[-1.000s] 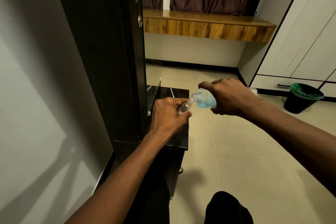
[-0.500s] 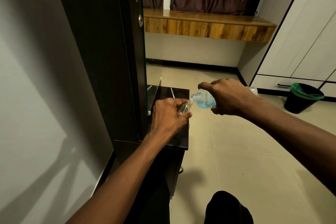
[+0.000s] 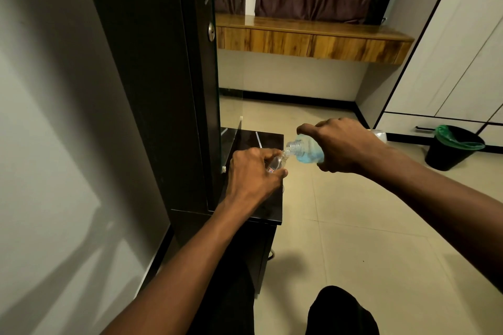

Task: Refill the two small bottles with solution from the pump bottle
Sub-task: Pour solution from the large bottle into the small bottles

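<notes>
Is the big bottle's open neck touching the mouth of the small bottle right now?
Touching, as far as the head view shows: the big bottle, tilted in the right hand, has its neck against the mouth of the small bottle held by the left hand, with no gap visible.

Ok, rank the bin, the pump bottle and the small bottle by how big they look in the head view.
1. Bin, though it stands farther off.
2. Pump bottle, partly hidden by the right hand.
3. Small bottle, mostly covered by the left hand.
</notes>
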The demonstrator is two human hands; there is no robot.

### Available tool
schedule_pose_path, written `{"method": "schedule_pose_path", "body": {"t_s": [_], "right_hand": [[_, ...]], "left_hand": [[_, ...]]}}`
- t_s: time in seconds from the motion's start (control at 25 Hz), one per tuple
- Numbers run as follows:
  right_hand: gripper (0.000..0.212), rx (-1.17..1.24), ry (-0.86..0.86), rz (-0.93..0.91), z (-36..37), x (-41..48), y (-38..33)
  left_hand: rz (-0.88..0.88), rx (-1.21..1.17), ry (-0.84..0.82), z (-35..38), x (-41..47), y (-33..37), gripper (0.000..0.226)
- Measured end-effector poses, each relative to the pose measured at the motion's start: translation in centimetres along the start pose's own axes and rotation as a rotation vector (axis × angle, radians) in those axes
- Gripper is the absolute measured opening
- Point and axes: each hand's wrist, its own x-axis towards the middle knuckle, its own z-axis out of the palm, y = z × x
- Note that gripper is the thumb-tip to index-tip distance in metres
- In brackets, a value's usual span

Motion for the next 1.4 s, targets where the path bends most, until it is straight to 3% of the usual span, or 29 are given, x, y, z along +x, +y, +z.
{"method": "schedule_pose_path", "body": {"t_s": [1.0,1.16,1.4], "right_hand": [[0.086,0.036,0.042,-0.017,1.4,0.3,0.4],[0.083,0.179,0.056,-0.009,2.1,0.2,0.4],[0.087,0.634,0.138,0.089,3.2,-0.5,-0.3]], "left_hand": [[-0.023,-0.034,0.014,0.1,-0.5,-0.2,0.049],[-0.033,-0.054,0.027,0.1,-0.5,-0.4,0.048],[-0.072,-0.068,0.020,0.7,-0.5,-1.4,0.044]]}}
